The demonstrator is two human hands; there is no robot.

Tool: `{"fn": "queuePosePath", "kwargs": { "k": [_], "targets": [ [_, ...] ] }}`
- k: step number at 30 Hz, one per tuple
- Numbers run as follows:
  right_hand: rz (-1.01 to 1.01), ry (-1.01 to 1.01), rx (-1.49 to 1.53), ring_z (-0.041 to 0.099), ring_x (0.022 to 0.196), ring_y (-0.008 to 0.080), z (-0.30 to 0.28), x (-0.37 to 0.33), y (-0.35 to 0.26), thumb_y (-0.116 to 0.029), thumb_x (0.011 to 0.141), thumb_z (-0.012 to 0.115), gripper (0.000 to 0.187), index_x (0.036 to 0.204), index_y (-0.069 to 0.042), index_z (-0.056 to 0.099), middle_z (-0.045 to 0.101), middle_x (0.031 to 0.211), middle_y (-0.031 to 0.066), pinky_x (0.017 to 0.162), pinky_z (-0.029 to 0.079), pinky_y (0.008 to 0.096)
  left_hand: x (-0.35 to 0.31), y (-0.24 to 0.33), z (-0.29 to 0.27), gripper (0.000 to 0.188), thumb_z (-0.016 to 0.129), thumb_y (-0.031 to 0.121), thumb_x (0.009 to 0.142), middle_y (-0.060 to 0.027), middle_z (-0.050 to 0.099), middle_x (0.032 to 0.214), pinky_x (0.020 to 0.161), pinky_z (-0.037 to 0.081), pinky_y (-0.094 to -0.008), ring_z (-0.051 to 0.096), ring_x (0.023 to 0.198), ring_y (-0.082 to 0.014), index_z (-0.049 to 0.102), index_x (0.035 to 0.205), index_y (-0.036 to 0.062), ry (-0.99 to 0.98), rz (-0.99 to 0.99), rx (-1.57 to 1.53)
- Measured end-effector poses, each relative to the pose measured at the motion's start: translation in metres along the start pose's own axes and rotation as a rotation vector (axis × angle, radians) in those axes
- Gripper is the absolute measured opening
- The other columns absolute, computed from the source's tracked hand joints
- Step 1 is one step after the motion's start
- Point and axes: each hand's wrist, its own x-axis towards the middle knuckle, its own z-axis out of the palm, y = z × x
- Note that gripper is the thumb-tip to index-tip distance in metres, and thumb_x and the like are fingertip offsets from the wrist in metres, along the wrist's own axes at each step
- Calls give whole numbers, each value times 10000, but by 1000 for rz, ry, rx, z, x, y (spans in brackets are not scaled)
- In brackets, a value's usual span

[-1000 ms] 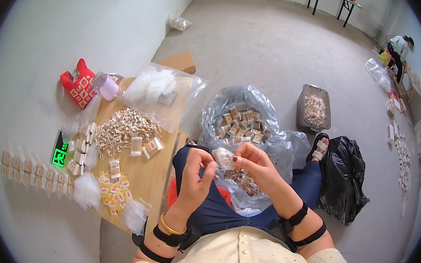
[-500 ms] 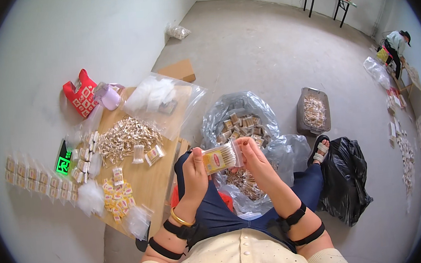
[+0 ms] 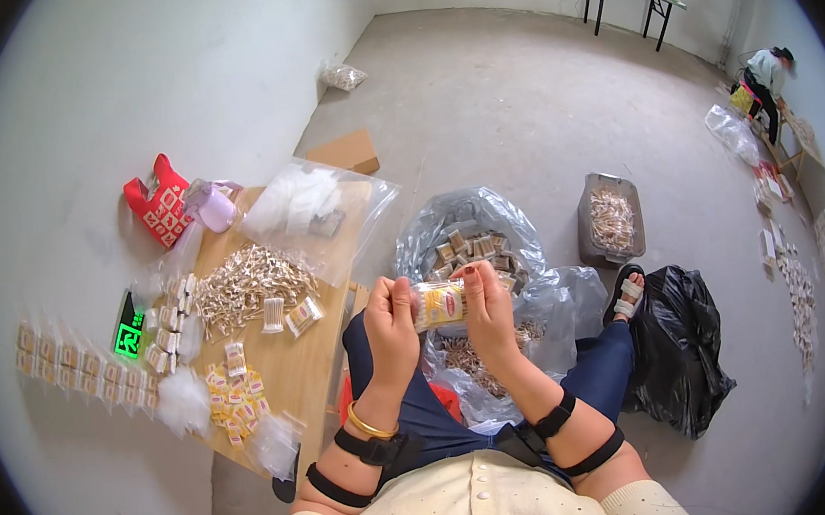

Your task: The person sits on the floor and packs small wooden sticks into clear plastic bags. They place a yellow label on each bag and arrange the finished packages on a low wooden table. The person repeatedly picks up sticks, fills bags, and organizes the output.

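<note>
Between both hands, above my lap, is a small clear bag of cotton swabs (image 3: 439, 304) with a yellow and red label. My left hand (image 3: 392, 323) grips its left end, thumb on top. The other end is pinched by my right hand (image 3: 489, 315), whose thumb also lies over the film. Beneath them, a large clear plastic bag (image 3: 467, 202) on the floor holds several packed swab bundles, and loose swabs (image 3: 476, 365) lie nearer my legs. On the wooden table (image 3: 309, 369) to my left are a heap of cotton swabs (image 3: 253, 286), yellow labels (image 3: 235, 402) and empty clear bags (image 3: 277, 446).
A grey bin (image 3: 584, 228) of swabs and a black plastic bag (image 3: 678, 352) stand right of my legs. Filled packs (image 3: 83, 360) line the left side. A purple jug (image 3: 214, 211) and cardboard box (image 3: 343, 154) are beyond. Another person (image 3: 767, 74) works far right.
My right hand has moved from the bag's open end to fold over its right part, thumb on top. The bag now lies more level, its swab tips covered.
</note>
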Motion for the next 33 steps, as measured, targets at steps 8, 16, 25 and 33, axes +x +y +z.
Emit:
{"fn": "queuePosePath", "kwargs": {
  "k": [8, 16, 25, 33],
  "targets": [
    [-48, 51, 55, 453, 616, 84, 6, -2, 2, -317, 1031, 415, 349, 916, -28, 574, 510, 659, 22, 559, 383, 263, 1, 14, 10, 272, 520, 220, 992, -102, 447, 571, 480, 363, -318, 426, 482, -176, 452, 803, 36, 102, 249, 343],
    [42, 79, 144, 481, 626, 86, -14, 7, 11, -305, 1032, 417, 360, 887, -20, 583, 559, 682, 27, 570, 397, 258, -1, 19, -3, 265, 476, 239, 1016, 39, 396, 587, 470, 294, -215, 364, 513, -38, 429, 814, 74, 49, 81, 121],
    [-41, 105, 76, 534, 634, 103, -24, 5, 5, -255, 1027, 431, 317, 874, -21, 581, 593, 698, 46, 594, 431, 269, -6, 32, -10, 190, 687, 238, 897, 37, 590, 693, 532, 355, -173, 495, 618, -13, 597, 900, 71, -317, -278, -249],
    [17, 218, -63, 524, 654, 108, -81, 1, 56, -283, 1018, 449, 321, 894, -21, 585, 579, 696, 56, 617, 434, 277, -14, 15, -30, 142, 723, 180, 866, 38, 631, 731, 561, 381, -171, 521, 627, -10, 618, 843, 87, -307, -392, -337]
  ]
}}
